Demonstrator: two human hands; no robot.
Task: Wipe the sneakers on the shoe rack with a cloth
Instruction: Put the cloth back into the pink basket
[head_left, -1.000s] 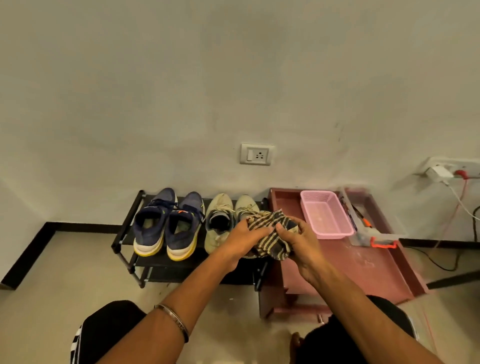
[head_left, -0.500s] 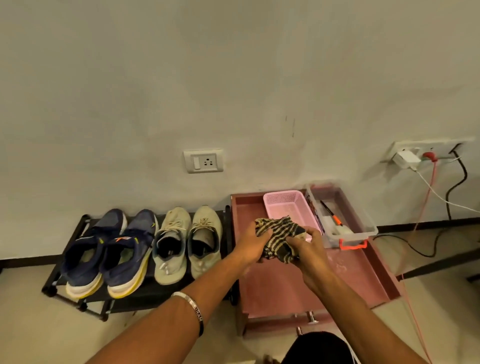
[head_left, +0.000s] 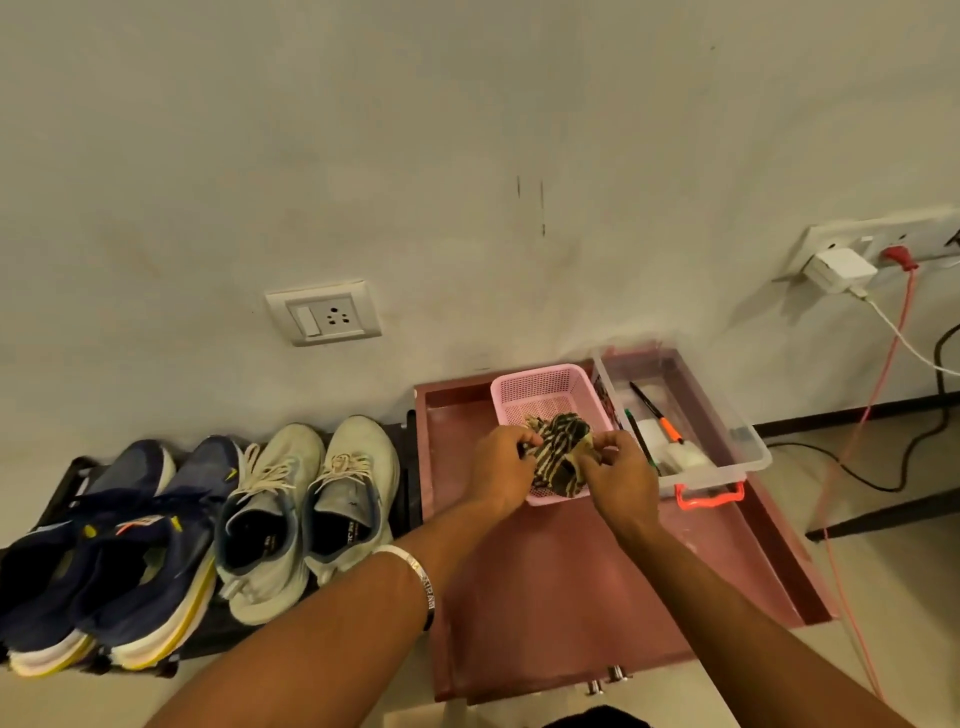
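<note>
The striped cloth (head_left: 558, 457) is bunched over the near end of the pink basket (head_left: 540, 387), held between both hands. The left hand (head_left: 501, 470) pinches its left edge with curled fingers, and the right hand (head_left: 618, 470) pinches the right edge between thumb and fingertips. Whether the cloth's underside already rests on the basket floor cannot be told, since the hands cover it.

The basket sits at the far side of a reddish tray (head_left: 571, 597), touching a clear plastic box (head_left: 727, 415) on its right that holds pens and small white items.

To the left of the tray, the black shoe rack (head_left: 62, 483) carries two pairs side by side: the off-white sneakers (head_left: 306, 499) nearest the tray and the navy sneakers (head_left: 109, 561) further left. Both pairs sit with toes toward the wall.

Judging from the cloth sitting over the basket and well apart from the shoes, the step in hand looks like either taking the cloth out or setting it down; the frame alone does not settle which. If it is being readied for wiping, it would pay to fold it into a flat pad with one clean face outward, gather the loose corners into one palm, and free the other hand to steady a sneaker. The laces on the off-white pair look loose and could snag a trailing corner.

On the wall are a socket plate (head_left: 322, 312) and, far right, a charger (head_left: 839, 270) with cables.
</note>
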